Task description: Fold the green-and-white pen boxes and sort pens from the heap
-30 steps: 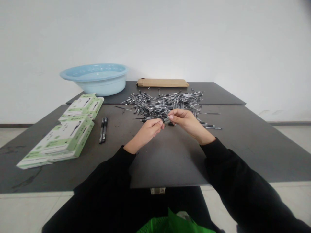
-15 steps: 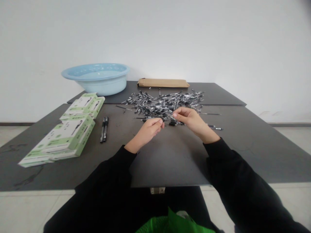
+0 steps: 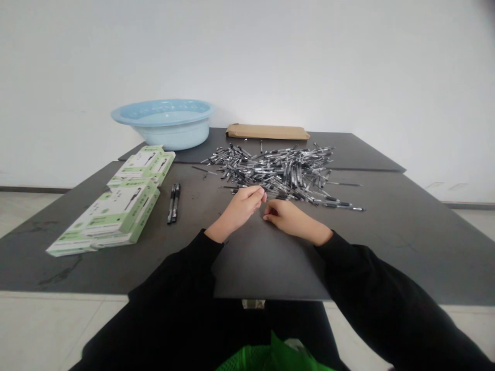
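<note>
A heap of pens and loose pen parts (image 3: 294, 172), clear and black, spreads over the dark table (image 3: 266, 263). At its near edge my left hand (image 3: 243, 207) is closed, thumb pressed against the curled fingers; what they pinch is hidden. My right hand (image 3: 290, 219) sits just to its right and a little nearer to me, with its fingers curled in. I cannot make out what it holds. To the left, two black-and-clear pens (image 3: 174, 203) lie side by side, apart from the heap.
Green-and-white printed pen boxes (image 3: 116, 211) are stacked at the left. Behind them stands a light blue basin (image 3: 170, 135). A flat brown cardboard package (image 3: 267, 132) lies at the back by the white wall. A seam crosses the table behind the heap's middle.
My right hand has come down and left from over the heap's edge, close beside my left hand, and its fingers have curled in. The whole view has shifted slightly.
</note>
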`<action>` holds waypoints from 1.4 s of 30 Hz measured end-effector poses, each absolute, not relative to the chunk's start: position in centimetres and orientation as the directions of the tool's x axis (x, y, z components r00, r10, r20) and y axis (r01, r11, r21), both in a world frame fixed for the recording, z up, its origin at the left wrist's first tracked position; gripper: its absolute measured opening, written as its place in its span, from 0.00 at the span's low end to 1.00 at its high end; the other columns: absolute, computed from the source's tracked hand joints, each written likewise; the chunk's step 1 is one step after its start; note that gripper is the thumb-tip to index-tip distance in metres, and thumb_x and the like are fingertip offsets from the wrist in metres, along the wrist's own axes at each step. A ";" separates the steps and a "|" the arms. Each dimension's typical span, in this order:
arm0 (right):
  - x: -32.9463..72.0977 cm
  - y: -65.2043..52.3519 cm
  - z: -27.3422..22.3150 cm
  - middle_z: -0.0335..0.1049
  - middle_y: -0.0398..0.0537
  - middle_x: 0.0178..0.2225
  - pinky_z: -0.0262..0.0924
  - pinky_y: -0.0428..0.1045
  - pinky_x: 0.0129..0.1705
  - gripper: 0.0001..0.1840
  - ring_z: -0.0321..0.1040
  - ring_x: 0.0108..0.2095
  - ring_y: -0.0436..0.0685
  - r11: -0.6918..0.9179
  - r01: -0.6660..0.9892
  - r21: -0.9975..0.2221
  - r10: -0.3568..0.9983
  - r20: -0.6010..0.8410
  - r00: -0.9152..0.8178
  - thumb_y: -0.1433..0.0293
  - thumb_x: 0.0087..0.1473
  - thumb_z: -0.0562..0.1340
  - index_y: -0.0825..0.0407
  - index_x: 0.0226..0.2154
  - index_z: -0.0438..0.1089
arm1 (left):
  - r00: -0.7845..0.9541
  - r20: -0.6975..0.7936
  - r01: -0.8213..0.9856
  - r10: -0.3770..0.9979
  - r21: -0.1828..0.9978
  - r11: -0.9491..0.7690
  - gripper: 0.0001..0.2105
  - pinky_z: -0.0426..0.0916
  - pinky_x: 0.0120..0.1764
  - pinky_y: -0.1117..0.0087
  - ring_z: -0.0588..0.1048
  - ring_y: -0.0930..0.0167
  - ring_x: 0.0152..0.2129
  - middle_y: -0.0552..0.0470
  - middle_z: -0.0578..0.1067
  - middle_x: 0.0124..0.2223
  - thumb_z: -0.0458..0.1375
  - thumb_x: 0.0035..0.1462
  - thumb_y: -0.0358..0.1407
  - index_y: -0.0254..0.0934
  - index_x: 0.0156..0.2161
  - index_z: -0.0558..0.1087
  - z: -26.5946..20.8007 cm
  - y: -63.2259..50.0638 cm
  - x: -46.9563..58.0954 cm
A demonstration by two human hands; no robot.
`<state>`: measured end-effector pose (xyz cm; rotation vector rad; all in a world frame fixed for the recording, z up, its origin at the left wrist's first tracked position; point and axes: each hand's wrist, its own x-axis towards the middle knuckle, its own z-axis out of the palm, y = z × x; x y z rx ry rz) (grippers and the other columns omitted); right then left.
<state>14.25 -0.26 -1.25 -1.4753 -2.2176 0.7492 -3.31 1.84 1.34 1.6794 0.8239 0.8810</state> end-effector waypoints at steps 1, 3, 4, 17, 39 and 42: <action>14.2 -0.3 -1.3 0.71 0.46 0.30 0.55 0.47 0.35 0.03 0.66 0.31 0.53 0.315 0.724 -0.614 0.922 0.019 -0.386 0.77 0.56 0.62 0.54 0.32 0.70 | 0.498 0.163 0.104 0.852 0.964 -0.245 0.16 0.52 0.24 0.72 0.57 0.76 0.17 0.60 0.59 0.19 0.47 0.65 0.43 0.36 0.30 0.66 1.3 1.8 -3.3; 14.2 -0.3 -1.3 0.71 0.46 0.30 0.55 0.47 0.35 0.04 0.65 0.31 0.53 0.333 0.714 -0.615 0.915 0.030 -0.401 0.78 0.56 0.62 0.54 0.32 0.70 | 0.499 0.162 0.107 0.852 0.963 -0.246 0.15 0.52 0.24 0.72 0.57 0.76 0.17 0.60 0.59 0.19 0.47 0.65 0.43 0.36 0.30 0.66 1.3 1.8 -3.3; 14.3 -0.3 -1.3 0.71 0.46 0.30 0.55 0.47 0.35 0.04 0.65 0.31 0.52 0.342 0.708 -0.618 0.912 0.035 -0.409 0.78 0.55 0.61 0.54 0.32 0.70 | 0.499 0.159 0.110 0.852 0.963 -0.245 0.15 0.52 0.24 0.72 0.57 0.76 0.17 0.60 0.58 0.19 0.47 0.65 0.43 0.36 0.30 0.66 1.3 1.8 -3.3; 17.6 1.3 2.1 0.69 0.42 0.25 0.55 0.48 0.30 0.16 0.61 0.25 0.50 0.244 0.153 -0.958 0.969 0.248 0.004 0.57 0.49 0.68 0.53 0.32 0.72 | 0.540 0.118 0.116 0.833 0.970 -0.213 0.14 0.53 0.23 0.73 0.57 0.76 0.16 0.61 0.58 0.18 0.49 0.64 0.42 0.36 0.29 0.65 1.4 1.8 -3.2; 17.0 0.7 2.1 0.67 0.41 0.27 0.57 0.48 0.32 0.22 0.60 0.27 0.50 0.282 0.160 -0.946 0.959 0.273 -0.077 0.50 0.47 0.69 0.51 0.33 0.72 | 0.561 0.115 0.160 0.820 0.957 -0.244 0.15 0.54 0.24 0.72 0.58 0.76 0.16 0.60 0.59 0.19 0.48 0.64 0.43 0.37 0.29 0.66 1.0 1.9 -3.1; 17.0 0.7 2.2 0.67 0.41 0.26 0.57 0.48 0.32 0.22 0.61 0.27 0.50 0.285 0.177 -0.942 0.958 0.275 -0.082 0.50 0.48 0.68 0.51 0.33 0.71 | 0.559 0.113 0.166 0.821 0.955 -0.244 0.15 0.54 0.24 0.72 0.58 0.76 0.16 0.60 0.59 0.19 0.48 0.64 0.43 0.37 0.29 0.66 1.0 1.9 -3.0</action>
